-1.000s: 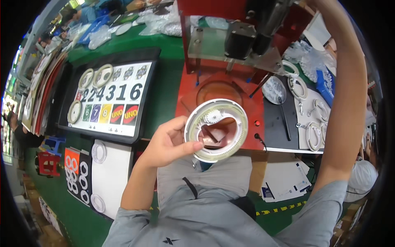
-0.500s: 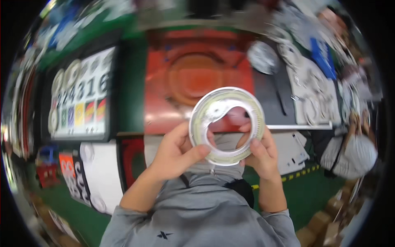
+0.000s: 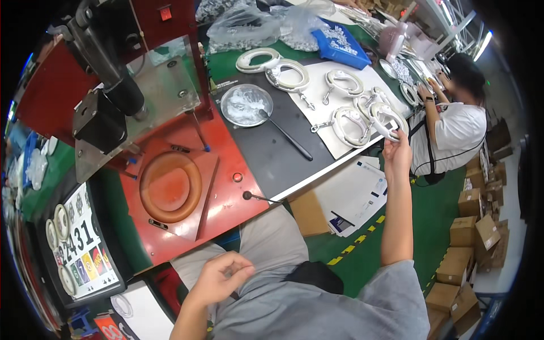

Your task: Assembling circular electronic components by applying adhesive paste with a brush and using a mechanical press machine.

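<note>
At the right end of the white sheet, my right hand (image 3: 398,150) is closed on the near edge of a white ring-shaped part (image 3: 390,121). This ring lies partly over or against a neighbouring ring, and the fingers behind it are hidden. My left hand (image 3: 222,276) hovers over my lap, loosely curled, thumb and index tips a little apart, with nothing visible in it. Several similar rings, some with metal snap hooks, lie on the sheet, among them one ring (image 3: 349,127) beside the held one.
A red press (image 3: 238,195) with a round brown fixture (image 3: 170,187) stands at left. A metal bowl (image 3: 246,105) of white paste and a black-handled tool (image 3: 292,139) rest on the dark mat. A blue tray (image 3: 343,45) sits farther back. A co-worker (image 3: 456,127) sits at right.
Both hands held a white ring in front of me before. My left hand has let go and drawn back; my right hand now holds a ring at the sheet. The view has turned right.
</note>
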Demonstrator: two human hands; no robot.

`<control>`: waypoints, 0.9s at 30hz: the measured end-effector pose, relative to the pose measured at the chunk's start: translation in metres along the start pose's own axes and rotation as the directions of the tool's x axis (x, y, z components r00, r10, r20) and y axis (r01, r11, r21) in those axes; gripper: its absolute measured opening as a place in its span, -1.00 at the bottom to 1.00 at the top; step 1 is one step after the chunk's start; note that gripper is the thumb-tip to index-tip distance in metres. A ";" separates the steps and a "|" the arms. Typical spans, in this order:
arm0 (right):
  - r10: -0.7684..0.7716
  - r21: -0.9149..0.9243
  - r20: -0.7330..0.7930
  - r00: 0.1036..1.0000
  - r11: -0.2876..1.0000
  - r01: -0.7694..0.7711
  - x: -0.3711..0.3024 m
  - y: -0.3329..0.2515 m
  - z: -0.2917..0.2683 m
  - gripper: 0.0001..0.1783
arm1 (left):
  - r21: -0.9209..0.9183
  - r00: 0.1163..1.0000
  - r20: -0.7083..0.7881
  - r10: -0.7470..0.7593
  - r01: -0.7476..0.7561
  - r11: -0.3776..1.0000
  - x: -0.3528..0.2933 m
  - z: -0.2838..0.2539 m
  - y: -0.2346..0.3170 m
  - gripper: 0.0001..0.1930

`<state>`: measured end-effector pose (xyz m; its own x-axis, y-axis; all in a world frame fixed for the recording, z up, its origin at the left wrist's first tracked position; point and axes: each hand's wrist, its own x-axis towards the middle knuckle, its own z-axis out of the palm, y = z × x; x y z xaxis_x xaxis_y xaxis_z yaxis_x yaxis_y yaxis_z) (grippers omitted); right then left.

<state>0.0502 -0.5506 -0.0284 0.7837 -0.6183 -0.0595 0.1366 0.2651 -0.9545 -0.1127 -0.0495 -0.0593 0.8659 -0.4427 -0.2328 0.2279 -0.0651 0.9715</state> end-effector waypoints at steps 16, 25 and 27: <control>0.353 -0.393 0.181 0.918 0.881 -0.262 0.032 0.024 0.064 -0.58 | -0.160 0.976 -0.181 -0.119 0.090 0.983 -0.021 -0.014 -0.044 -0.90; -0.004 -0.624 0.229 0.973 0.767 0.150 0.013 0.025 0.027 -0.71 | -0.294 0.942 -0.300 -0.151 0.059 0.954 -0.052 -0.043 -0.077 -0.87; 0.065 -0.461 0.204 0.977 0.887 0.037 -0.043 0.014 0.061 -0.60 | -0.209 0.857 -0.477 -0.193 0.103 0.972 -0.073 -0.060 -0.106 -0.81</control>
<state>0.0551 -0.4750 -0.0210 0.8982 -0.4353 -0.0607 -0.1291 -0.1293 -0.9832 -0.1735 0.0431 -0.1479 0.9107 0.0601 -0.4086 0.4038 0.0783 0.9115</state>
